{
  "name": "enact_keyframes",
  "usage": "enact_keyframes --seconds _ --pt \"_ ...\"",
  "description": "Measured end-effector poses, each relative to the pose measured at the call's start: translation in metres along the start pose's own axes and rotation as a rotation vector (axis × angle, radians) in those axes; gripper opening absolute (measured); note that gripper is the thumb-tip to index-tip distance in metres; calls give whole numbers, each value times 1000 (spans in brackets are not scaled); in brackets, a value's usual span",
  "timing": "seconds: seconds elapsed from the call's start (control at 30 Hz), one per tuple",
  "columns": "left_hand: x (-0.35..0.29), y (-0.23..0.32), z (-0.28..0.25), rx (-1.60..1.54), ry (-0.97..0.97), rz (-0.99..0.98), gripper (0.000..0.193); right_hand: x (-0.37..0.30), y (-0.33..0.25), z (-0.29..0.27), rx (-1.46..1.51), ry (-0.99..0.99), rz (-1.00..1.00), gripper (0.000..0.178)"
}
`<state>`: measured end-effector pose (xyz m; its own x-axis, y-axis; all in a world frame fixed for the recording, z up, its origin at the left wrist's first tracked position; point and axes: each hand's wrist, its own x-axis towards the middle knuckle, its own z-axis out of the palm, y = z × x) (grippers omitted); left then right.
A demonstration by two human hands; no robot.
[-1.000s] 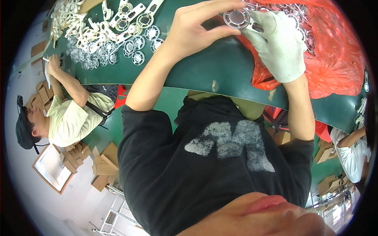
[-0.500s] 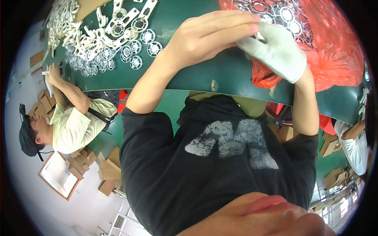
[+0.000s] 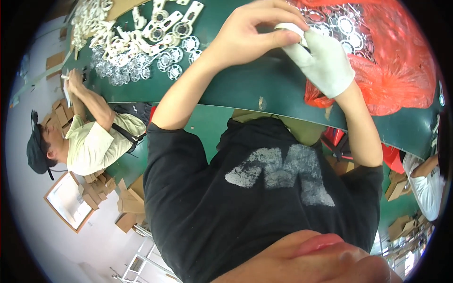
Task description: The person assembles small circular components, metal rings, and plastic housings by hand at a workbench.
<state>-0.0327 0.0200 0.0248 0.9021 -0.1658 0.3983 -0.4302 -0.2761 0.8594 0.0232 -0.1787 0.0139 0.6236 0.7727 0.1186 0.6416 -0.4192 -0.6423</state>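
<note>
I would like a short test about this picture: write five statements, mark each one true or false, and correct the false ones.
1. The right hand wears a pale glove. True.
2. Both hands are gloved. False: the left hand is bare.
3. Silvery wheel-shaped parts lie in the red plastic bag. True.
4. The small white part lies untouched on the green table. False: it is at the fingers of the left hand, above the green table.
5. The co-worker at the left side wears a white cap. False: this co-worker wears a black cap.
</note>
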Motion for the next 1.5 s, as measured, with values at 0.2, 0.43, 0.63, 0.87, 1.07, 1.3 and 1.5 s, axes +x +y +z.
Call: enact_keyframes --seconds 0.2,0.43,0.63,0.87,1.07,1.3,1.5 --pt "67 -51 -107 -142 248 -652 29 5 -10 -12 112 -16 190 52" --pt "92 -31 -85 1080 111 -613 41 2 -1 -8 107 -13 85 31" --pt "44 -22 -67 1420 -8 -282 35 0 -6 -9 78 61 19 27" --pt "-11 27 -21 924 -27 104 34 16 3 -6 -218 386 -379 60" --pt "-73 39 -1 912 269 4 53 1 3 11 -52 205 -334 33" --pt "-143 27 -18 1244 375 -681 48 -1 -5 8 -27 78 -134 28" --pt "-129 20 -6 817 463 -377 13 -2 -4 12 -203 45 -131 26"
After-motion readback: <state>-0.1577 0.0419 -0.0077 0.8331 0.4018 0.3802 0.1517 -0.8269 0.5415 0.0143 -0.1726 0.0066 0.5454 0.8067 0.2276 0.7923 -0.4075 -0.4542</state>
